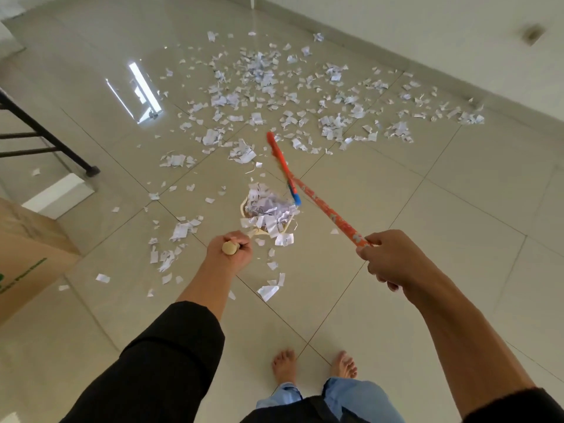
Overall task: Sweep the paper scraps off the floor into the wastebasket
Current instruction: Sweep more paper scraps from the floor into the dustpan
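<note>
White paper scraps (pixel 262 87) lie scattered widely over the beige tiled floor (pixel 427 209), thickest toward the far wall. A cream dustpan (pixel 244 206) sits on the floor ahead of me, heaped with scraps. My left hand (pixel 229 248) grips the rounded top of its upright cream handle. My right hand (pixel 389 257) grips the orange patterned stick of a broom (pixel 323 206). The broom's red and blue head (pixel 282 166) is blurred just beyond the dustpan. No wastebasket is in view.
A cardboard box (pixel 27 254) stands at the left edge. Behind it are a black metal railing (pixel 45 138) and a white step. A white wall (pixel 427 41) runs along the far right. My bare feet (pixel 314 366) stand on the tiles below.
</note>
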A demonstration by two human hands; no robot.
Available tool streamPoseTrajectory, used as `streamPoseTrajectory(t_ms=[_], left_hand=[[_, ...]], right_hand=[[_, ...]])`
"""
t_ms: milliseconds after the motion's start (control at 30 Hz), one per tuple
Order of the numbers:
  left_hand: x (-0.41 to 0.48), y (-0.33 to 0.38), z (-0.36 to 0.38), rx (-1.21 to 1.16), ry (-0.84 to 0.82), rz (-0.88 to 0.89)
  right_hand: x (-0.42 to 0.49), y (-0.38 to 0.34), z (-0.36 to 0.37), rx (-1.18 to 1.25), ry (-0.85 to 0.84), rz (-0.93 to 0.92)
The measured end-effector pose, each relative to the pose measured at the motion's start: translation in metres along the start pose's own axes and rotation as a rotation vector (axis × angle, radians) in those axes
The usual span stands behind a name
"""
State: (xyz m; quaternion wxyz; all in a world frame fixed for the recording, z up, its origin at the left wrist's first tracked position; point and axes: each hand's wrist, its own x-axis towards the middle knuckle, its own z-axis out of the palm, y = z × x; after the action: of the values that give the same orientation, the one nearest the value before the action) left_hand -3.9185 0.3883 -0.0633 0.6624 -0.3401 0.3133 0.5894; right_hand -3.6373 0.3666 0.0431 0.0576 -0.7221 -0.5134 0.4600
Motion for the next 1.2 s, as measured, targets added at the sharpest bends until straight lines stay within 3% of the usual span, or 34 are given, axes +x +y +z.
streamPoseTrajectory(t_ms=[200,367,500,767,1200], left_hand=[[-0.002,-0.074,0.057,0.153,-0.020,0.032],[0.006,-0.148,0.109,0.184,-0.095,-0.028],[0.018,-0.251,0.153,0.279,-0.107,-0.050],[0.033,-0.436,0.214,0.372,-0.174,-0.130],[0.085,-0.740,0.275,0.787,-0.239,-0.411]], right_hand=[[0.025,0.025,-0.053,0.350,0.184,0.030],[0.055,0.068,-0.117,0.723,0.176,0.139],[0.077,0.119,-0.189,0.941,0.192,0.202],[0.092,0.214,-0.319,1.132,0.298,0.304],[0.086,0.396,-0.515,1.387,0.673,0.371]])
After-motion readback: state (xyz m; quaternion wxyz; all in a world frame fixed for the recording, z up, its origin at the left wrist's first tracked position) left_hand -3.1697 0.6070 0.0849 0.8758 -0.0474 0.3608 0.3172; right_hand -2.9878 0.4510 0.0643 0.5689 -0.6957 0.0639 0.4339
